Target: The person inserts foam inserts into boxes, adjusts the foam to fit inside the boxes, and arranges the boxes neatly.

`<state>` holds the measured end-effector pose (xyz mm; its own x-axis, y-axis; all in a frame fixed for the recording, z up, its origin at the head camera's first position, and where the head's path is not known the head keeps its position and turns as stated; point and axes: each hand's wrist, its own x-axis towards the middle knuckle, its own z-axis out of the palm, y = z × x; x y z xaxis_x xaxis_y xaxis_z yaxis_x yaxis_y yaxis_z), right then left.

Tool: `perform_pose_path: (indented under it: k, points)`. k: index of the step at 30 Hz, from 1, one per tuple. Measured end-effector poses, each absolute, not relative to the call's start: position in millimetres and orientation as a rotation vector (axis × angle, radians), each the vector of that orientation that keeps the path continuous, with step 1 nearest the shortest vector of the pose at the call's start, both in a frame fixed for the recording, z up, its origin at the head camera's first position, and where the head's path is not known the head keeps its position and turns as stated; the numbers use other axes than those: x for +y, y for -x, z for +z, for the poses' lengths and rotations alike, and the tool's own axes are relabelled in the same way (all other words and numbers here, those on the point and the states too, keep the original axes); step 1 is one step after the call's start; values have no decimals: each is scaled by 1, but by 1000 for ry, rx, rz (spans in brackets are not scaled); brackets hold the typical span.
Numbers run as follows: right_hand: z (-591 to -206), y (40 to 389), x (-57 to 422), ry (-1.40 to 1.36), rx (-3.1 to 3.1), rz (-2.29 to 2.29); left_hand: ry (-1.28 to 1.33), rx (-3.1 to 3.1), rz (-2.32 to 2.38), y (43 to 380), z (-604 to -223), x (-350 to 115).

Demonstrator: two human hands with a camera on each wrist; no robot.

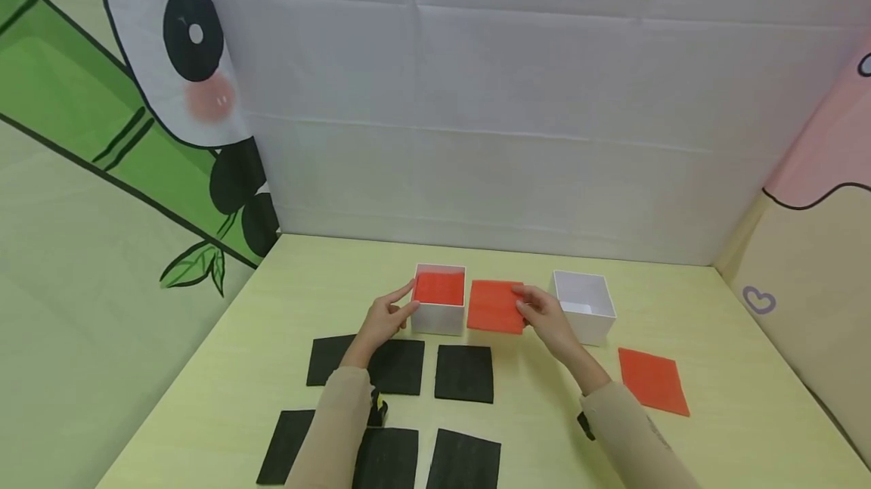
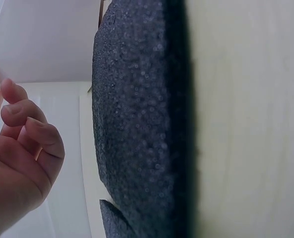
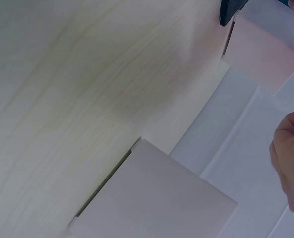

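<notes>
A white box [image 1: 438,319] stands near the middle of the table with a red foam square [image 1: 439,289] inside its top. My left hand [image 1: 386,317] grips the box's left corner between thumb and forefinger; its other fingers [image 2: 48,141] curl in the left wrist view. To the right of that box, my right hand [image 1: 547,317] pinches the right edge of another red foam square [image 1: 494,306], held above the table. In the right wrist view only a sliver of this square shows past the hand [image 3: 292,161].
A second white box [image 1: 590,326] stands behind and right of my right hand. One more red square [image 1: 653,382] lies at the right. Several black foam squares [image 1: 464,374] lie in front, partly under my left arm. A white backdrop [image 1: 476,171] borders the table [image 1: 544,421].
</notes>
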<state>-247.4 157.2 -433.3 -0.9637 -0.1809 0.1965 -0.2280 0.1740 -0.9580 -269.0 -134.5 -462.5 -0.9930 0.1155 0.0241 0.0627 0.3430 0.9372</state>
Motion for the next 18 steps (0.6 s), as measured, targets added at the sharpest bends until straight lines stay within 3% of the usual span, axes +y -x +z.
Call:
perform_pose_path:
  k: [18]
  points:
    - [-425,272,118,-313,-2333,1978,-177,2510,1792,265,-456,-133]
